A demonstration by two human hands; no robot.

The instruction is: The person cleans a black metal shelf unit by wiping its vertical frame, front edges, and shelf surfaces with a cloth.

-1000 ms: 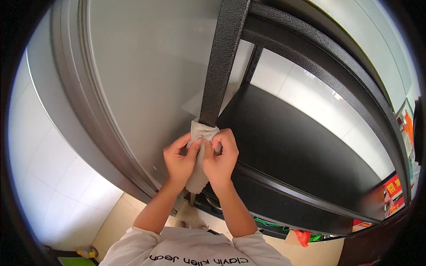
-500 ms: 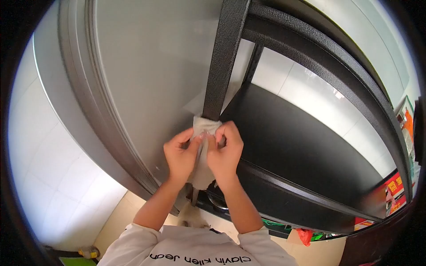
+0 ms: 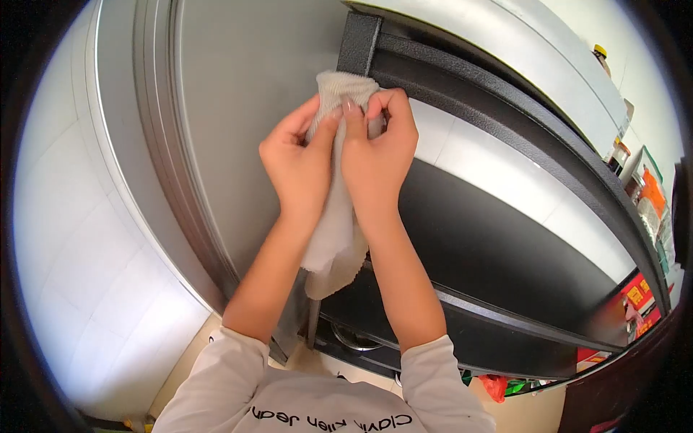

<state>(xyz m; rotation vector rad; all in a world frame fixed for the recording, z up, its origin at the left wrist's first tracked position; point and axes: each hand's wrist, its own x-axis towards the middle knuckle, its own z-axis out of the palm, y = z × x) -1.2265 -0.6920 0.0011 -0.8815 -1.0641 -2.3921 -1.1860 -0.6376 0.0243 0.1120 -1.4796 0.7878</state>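
A pale cloth (image 3: 336, 238) is wrapped around the upright post (image 3: 359, 45) of a black metal shelf rack, close to its upper corner. My left hand (image 3: 299, 148) grips the cloth from the left side, thumb pressed on its front. From the right, my right hand (image 3: 379, 144) pinches it too, thumb beside the other thumb and index finger curled. The loose end of the cloth hangs down between my forearms. Most of the post below the hands is hidden by cloth and hands.
Right of the post spread a black shelf board (image 3: 498, 245) and the rack's upper rail (image 3: 498, 108). A grey panel (image 3: 245, 108) stands close on the left. Red packaging (image 3: 639, 303) and a red bag (image 3: 494, 387) are at the lower right.
Both hands have slid the cloth up the post, from its lower part to near the top corner. More of the cloth's hanging end shows.
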